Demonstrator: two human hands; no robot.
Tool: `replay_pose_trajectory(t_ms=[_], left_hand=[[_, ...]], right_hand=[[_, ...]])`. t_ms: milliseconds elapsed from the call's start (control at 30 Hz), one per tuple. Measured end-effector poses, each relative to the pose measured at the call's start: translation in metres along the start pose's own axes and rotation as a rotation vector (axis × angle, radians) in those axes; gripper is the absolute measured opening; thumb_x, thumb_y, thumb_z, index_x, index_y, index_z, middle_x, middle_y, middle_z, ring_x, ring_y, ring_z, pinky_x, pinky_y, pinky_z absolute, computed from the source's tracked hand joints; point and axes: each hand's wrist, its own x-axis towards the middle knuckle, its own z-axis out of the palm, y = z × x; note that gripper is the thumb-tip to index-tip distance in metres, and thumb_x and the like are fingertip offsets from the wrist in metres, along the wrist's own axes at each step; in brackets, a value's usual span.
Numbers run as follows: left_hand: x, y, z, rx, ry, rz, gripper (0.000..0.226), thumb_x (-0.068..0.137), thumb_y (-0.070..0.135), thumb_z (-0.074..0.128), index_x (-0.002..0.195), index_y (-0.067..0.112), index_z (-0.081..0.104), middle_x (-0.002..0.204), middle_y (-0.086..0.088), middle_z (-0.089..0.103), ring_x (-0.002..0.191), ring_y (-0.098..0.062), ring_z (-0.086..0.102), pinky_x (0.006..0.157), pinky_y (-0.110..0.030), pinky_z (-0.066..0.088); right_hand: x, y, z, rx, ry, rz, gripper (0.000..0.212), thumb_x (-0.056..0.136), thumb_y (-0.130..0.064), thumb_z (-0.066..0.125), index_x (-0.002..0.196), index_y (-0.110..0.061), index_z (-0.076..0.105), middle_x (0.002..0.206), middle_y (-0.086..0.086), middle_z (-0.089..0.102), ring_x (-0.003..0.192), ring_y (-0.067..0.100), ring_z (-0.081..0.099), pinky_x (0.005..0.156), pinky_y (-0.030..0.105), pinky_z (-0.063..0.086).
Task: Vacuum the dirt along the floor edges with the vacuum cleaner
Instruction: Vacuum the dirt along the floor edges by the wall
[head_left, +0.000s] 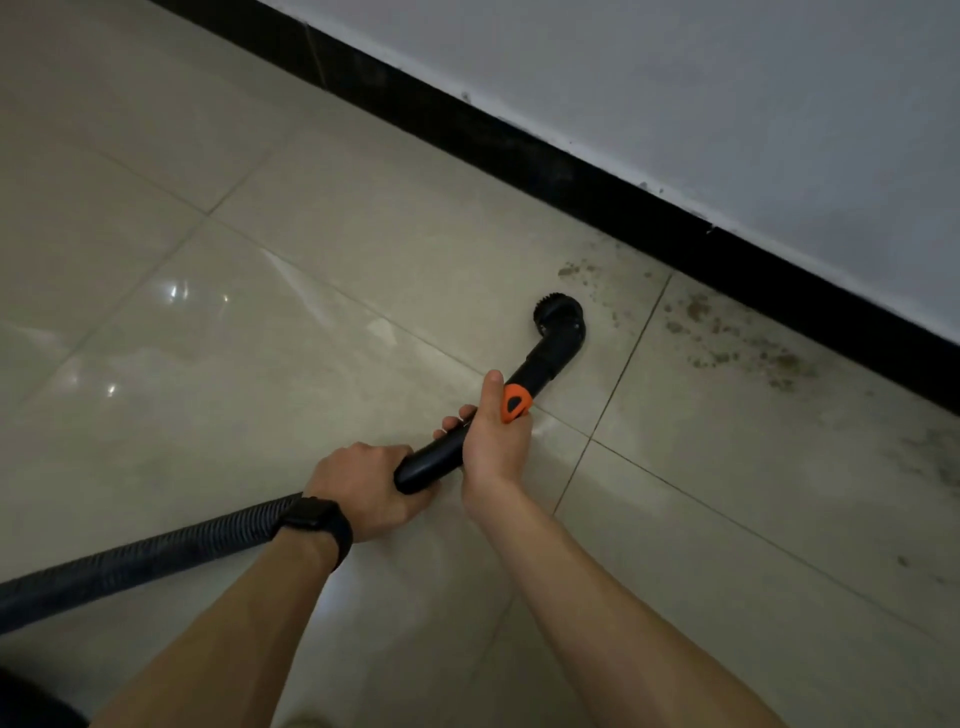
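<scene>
Both hands, left (363, 488) and right (493, 431), grip the vacuum wand (540, 358), brush nozzle (558, 317) beside dirt (727, 338).

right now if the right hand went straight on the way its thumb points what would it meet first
The right hand points along the vacuum tube, so it would first meet the orange collar at its thumb, then the brush head. Past that, probably the skirting board, though depth is unclear.

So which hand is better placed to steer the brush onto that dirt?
Likely the right hand: it grips the tube nearest the brush head, close to the dirt; the left hand holds farther back.
</scene>
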Motion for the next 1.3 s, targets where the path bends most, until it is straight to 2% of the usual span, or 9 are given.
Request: replay_pose_trajectory(t_ms=[133,333,400,467,633,800,1000,1100,1300], left_hand=[[-0.007,0.014,-0.013,-0.128,-0.039,-0.066,0.018,0.067,0.052,0.056,0.073,0.035,0.054,0.067,0.009,0.061,0.060,-0.012,0.058,0.051,-0.025,0.041],[-0.004,0.037,-0.015,-0.212,-0.055,-0.018,0.019,0.064,0.052,0.055,0.073,0.036,0.055,0.070,0.008,0.062,0.065,-0.015,0.060,0.055,-0.026,0.045],[-0.003,0.041,-0.018,-0.189,-0.075,0.008,0.016,0.065,0.050,0.057,0.074,0.037,0.053,0.071,0.010,0.061,0.066,-0.015,0.059,0.055,-0.026,0.045],[-0.002,0.044,-0.025,-0.172,-0.087,0.020,0.016,0.065,0.048,0.058,0.073,0.035,0.053,0.071,0.008,0.060,0.063,-0.015,0.058,0.053,-0.025,0.042],[-0.004,0.054,-0.039,-0.243,-0.089,0.033,0.020,0.061,0.046,0.060,0.070,0.029,0.057,0.065,0.004,0.063,0.058,-0.018,0.060,0.050,-0.025,0.042],[-0.009,0.055,-0.029,-0.199,-0.058,0.063,0.018,0.069,0.046,0.059,0.077,0.032,0.051,0.071,0.007,0.061,0.061,-0.014,0.058,0.050,-0.025,0.038],[-0.002,0.058,-0.028,-0.135,-0.006,0.036,0.020,0.073,0.046,0.059,0.077,0.034,0.043,0.071,0.008,0.058,0.059,-0.011,0.056,0.048,-0.025,0.038],[0.002,0.066,-0.023,-0.163,0.013,0.020,0.019,0.072,0.046,0.057,0.078,0.034,0.043,0.072,0.007,0.059,0.060,-0.013,0.057,0.050,-0.026,0.042],[0.015,0.071,-0.023,-0.215,0.020,-0.008,0.019,0.070,0.046,0.056,0.080,0.034,0.047,0.074,0.006,0.061,0.064,-0.016,0.060,0.059,-0.030,0.054]], right_hand=[[-0.008,-0.011,0.011,-0.005,-0.016,-0.015,0.028,0.103,-0.037,0.062,0.105,-0.010,0.054,0.070,0.004,0.058,0.046,0.014,0.059,0.051,0.030,0.056],[-0.002,-0.025,-0.006,0.123,-0.078,0.035,0.015,0.096,-0.015,0.071,0.105,-0.009,0.061,0.072,0.004,0.072,0.069,0.024,0.076,0.069,0.041,0.063],[-0.002,-0.030,-0.012,0.203,-0.106,0.074,0.012,0.094,-0.010,0.070,0.101,-0.007,0.061,0.074,0.008,0.074,0.067,0.025,0.075,0.066,0.041,0.063],[-0.005,-0.036,-0.012,0.263,-0.103,0.095,0.011,0.094,-0.009,0.070,0.097,-0.006,0.060,0.069,0.008,0.069,0.055,0.020,0.067,0.059,0.035,0.059],[-0.003,-0.044,-0.006,0.174,0.024,0.000,0.019,0.098,-0.017,0.069,0.098,-0.010,0.051,0.055,0.001,0.051,0.041,0.015,0.047,0.044,0.027,0.047],[0.007,-0.038,-0.007,0.123,0.039,-0.020,0.017,0.094,-0.012,0.068,0.102,-0.010,0.054,0.054,0.000,0.053,0.041,0.015,0.049,0.044,0.028,0.048],[0.015,-0.046,-0.003,0.121,-0.012,0.013,0.016,0.088,-0.004,0.068,0.088,-0.010,0.053,0.052,0.001,0.052,0.039,0.014,0.047,0.043,0.027,0.046],[0.023,-0.052,-0.003,0.084,-0.059,0.010,0.016,0.089,-0.004,0.067,0.084,-0.011,0.053,0.053,0.002,0.052,0.041,0.015,0.047,0.044,0.028,0.046],[0.036,-0.058,0.003,0.038,-0.041,-0.026,0.016,0.089,-0.006,0.069,0.092,-0.009,0.054,0.055,0.002,0.053,0.041,0.016,0.048,0.045,0.029,0.046]])
